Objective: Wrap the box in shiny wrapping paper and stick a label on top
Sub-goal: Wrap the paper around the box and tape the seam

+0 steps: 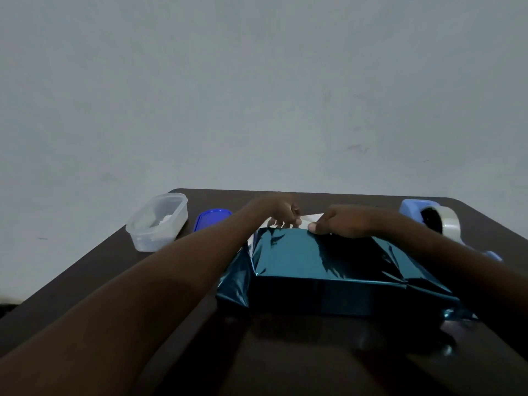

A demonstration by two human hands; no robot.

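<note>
— So where is the box [328, 270]?
— On the dark worktop [114, 287], a little right of the middle, covered in shiny teal wrapping paper [314, 252] that sticks out loose at the left and right ends.
— And the hands?
— Both reach over to its far edge. The left hand [281, 210] has a curled grip, its fingers pinching a pale flap of the paper's underside [313, 218] that stands up behind the box. The right hand [343, 221] meets it just beside, thumb and fingers pressed together on the same flap where it folds onto the top.
— Anything else out?
— A clear plastic tub [157, 221] at the far left, a blue lid [213, 218] lying flat just right of it, and a tape dispenser [431, 218] with a clear roll at the far right
</note>
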